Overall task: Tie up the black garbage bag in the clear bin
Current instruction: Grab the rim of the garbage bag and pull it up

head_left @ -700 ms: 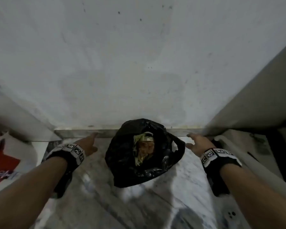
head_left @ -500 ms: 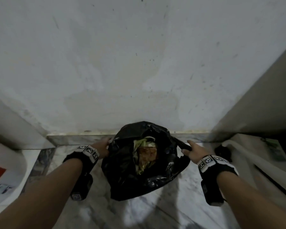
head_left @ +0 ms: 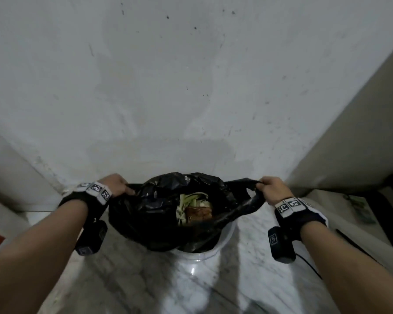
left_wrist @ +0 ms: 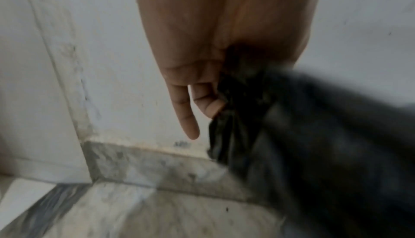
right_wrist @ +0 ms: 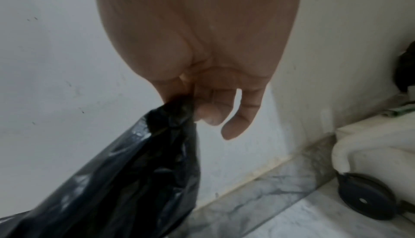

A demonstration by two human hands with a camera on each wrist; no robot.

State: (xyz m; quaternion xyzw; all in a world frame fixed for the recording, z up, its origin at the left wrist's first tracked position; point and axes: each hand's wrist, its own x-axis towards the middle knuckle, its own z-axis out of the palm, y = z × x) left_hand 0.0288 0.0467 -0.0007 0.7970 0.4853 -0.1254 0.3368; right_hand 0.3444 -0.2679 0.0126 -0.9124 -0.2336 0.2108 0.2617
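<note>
A black garbage bag [head_left: 145,214] sits in a clear bin [head_left: 204,251] on the marble floor against the wall. Its mouth gapes, showing green scraps and a brown lump of trash [head_left: 196,210] inside. My left hand [head_left: 118,185] grips the bag's left edge, seen bunched in the fingers in the left wrist view [left_wrist: 233,89]. My right hand [head_left: 269,189] pinches the bag's right corner [right_wrist: 172,115], with the little finger hanging free. Both edges are pulled outward and up, so the bag [left_wrist: 336,153] stretches between the hands.
A white wall [head_left: 191,87] stands right behind the bin. A cabinet side [head_left: 361,132] closes in the right. A white object with a black wheel [right_wrist: 363,199] lies on the floor at the right. Marble floor [head_left: 127,279] spreads in front.
Both hands closed in from the floor on either side, took hold of the bag's left and right edges, and pulled them up and apart. The bin's clear rim now shows below the bag.
</note>
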